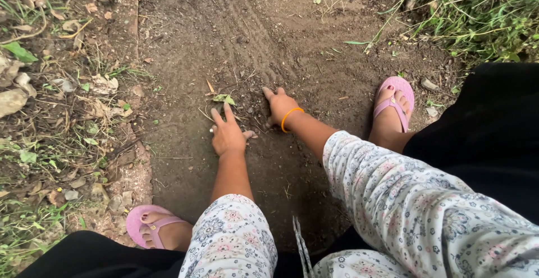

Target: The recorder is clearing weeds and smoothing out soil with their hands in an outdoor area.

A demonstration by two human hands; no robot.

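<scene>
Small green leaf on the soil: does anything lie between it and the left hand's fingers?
Nothing visible does. The small green leaf lies on bare soil just beyond the left hand, with only thin dry twigs nearby.

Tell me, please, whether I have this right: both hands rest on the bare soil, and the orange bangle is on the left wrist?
Not quite. The head view shows the orange bangle on the right wrist, not the left. The rest stands: the left hand and the right hand both rest on the bare soil.
</scene>
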